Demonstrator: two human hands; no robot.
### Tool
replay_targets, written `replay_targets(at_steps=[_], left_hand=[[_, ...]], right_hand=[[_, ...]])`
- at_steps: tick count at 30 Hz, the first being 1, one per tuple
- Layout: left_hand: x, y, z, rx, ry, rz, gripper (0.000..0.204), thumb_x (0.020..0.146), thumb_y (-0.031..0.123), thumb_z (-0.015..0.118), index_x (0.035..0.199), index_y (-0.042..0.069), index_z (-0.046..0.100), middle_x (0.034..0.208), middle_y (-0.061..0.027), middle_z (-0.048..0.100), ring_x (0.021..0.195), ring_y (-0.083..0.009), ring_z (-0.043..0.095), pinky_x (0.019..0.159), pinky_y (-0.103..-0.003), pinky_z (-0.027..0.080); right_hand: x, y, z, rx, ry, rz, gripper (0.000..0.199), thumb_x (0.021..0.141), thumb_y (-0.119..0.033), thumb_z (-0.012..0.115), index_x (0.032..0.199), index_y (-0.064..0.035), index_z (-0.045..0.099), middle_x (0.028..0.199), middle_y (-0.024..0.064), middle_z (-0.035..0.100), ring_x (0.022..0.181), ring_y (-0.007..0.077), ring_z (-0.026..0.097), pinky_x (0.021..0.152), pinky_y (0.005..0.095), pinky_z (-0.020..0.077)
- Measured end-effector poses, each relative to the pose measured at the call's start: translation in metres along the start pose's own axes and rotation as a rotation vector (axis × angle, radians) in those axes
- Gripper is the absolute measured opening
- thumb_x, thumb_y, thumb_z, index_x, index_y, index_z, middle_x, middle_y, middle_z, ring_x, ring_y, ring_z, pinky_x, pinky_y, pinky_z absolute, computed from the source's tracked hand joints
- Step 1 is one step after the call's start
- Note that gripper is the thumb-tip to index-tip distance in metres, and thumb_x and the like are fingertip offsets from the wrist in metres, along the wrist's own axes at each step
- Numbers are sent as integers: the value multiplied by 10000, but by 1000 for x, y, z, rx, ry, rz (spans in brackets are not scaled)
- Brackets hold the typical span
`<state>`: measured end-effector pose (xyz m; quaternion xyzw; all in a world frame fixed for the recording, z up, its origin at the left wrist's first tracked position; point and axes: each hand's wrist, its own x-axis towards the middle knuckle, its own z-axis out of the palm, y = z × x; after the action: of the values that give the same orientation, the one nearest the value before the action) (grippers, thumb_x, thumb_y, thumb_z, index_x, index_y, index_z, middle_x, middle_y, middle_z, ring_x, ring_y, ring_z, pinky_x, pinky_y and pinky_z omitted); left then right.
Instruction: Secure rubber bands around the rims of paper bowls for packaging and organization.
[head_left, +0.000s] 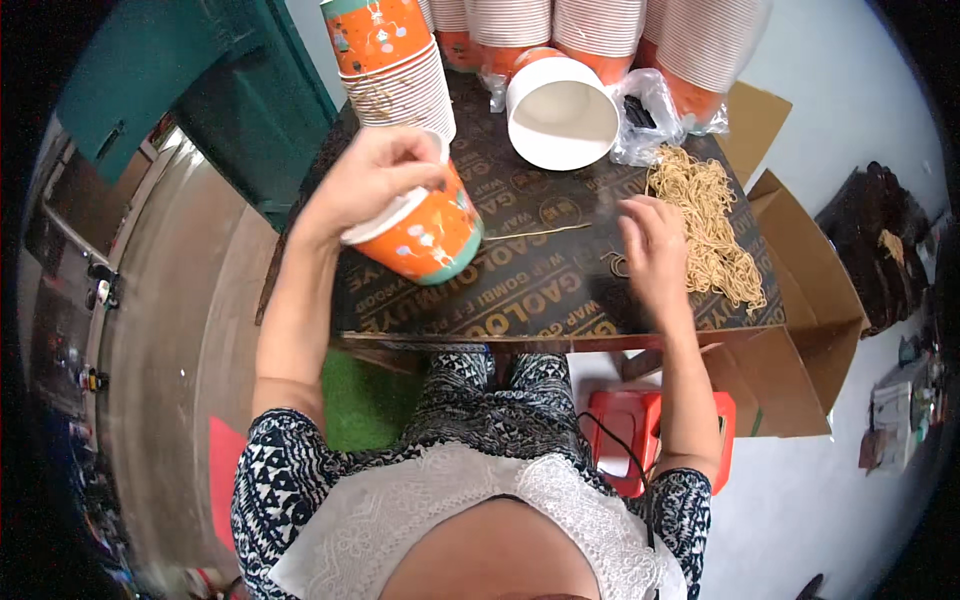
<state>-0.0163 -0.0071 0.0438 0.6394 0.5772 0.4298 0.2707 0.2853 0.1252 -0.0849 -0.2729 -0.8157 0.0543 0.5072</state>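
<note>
My left hand (385, 180) grips the rim of an orange paper tub (425, 240) with a green base band and white rim. The tub leans over the near left of the table. A second orange tub (462, 192) shows partly behind it, mostly hidden by my hand. One tan cord (540, 233) lies on the table, running right from the tub's side. My right hand (655, 245) is over the table's right part, fingers loosely bent and apart, slightly blurred, with nothing visible in them. Beside it spreads a tangled heap of tan cords (705, 225).
A tall stack of orange tubs (400, 85) stands at the far left of the dark printed table (540, 290). A white tub (563, 115) lies on its side, opening toward me. Wrapped tub stacks (510, 25) line the back. Cardboard boxes (800, 310) stand to the right.
</note>
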Motion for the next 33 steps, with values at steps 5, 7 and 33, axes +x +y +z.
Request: replay_targets(at_steps=[5,7,33], left_hand=[[6,10,55,-86,-176,-23,79,834,18,683,794,-6,620,745,9,589,699,-64,549,640,-227,462],[6,6,63,-134,-238,-36,63,856,40,685,844,10,631,784,15,607,719,-50,562,648,-209,464],[-2,1,75,-252,-325,-33,241,897,-20,594,1138,-37,608,887,-55,654,738,-90,612,678,-236,502]], right_hand=[[4,-74,13,549,-161,60,251,837,-41,675,1077,-3,611,1038,169,613,874,304,622,772,370,510],[4,-86,22,558,-161,29,210,840,-25,663,1038,3,597,1000,163,603,807,285,617,720,349,505],[11,-77,-1,447,-128,-8,203,828,80,585,1021,26,619,875,167,584,769,316,624,695,372,509]])
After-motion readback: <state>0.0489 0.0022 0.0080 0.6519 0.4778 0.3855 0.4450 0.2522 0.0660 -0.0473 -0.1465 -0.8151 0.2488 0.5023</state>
